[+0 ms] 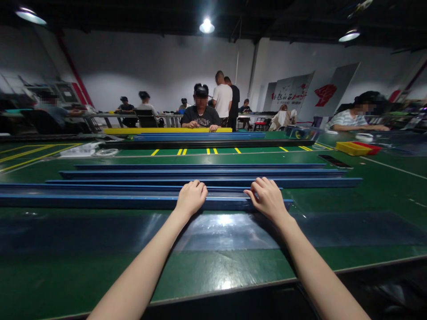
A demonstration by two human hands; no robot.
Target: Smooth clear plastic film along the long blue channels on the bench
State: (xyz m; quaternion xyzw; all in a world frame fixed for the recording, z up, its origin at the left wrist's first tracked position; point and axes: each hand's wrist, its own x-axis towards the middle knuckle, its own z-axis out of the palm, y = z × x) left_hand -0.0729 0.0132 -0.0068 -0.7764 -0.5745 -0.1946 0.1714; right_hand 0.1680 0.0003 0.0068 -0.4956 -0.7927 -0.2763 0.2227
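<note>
A long blue channel strip point(100, 202) lies crosswise on the green table, its right end just past my right hand. My left hand point(191, 196) is closed over this strip, fingers curled on its far edge. Near the strip's right end, my right hand point(267, 198) also grips it, fingers bent over the far side and thumb pointing left. What the fingertips touch underneath is hidden. On the near side, a clear plastic sheet point(100, 231) lies flat beneath my forearms. More blue strips point(320, 182) lie parallel just beyond my hands.
Farther back are a black strip point(207, 144) and a yellow strip point(167, 131), with a co-worker point(202, 116) seated behind them. A phone point(334, 161), a yellow tray point(352, 149) and a red tray point(372, 149) sit to the right. The table's near edge point(367, 265) crosses below my arms.
</note>
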